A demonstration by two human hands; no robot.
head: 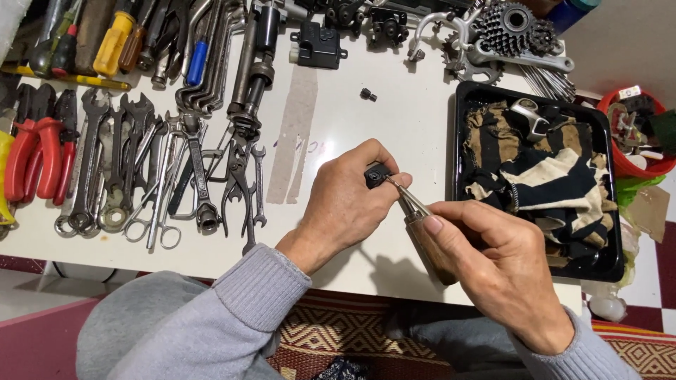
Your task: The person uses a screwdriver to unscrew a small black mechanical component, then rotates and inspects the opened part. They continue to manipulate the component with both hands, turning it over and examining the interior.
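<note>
My left hand (348, 200) pinches a small black part (375, 173) between thumb and fingers, just above the white table (394, 119). My right hand (493, 264) grips a tool with a dark wooden handle and a thin metal tip (415, 211). That tip touches the small black part. Both sleeves are grey.
Wrenches, pliers and scissors (148, 176) lie in rows on the left, with red-handled pliers (35, 151) at the edge. A black tray (611, 264) holding a striped rag (542, 176) stands on the right. Sprockets and brake parts (503, 35) lie at the back. A small black bolt (367, 94) lies loose.
</note>
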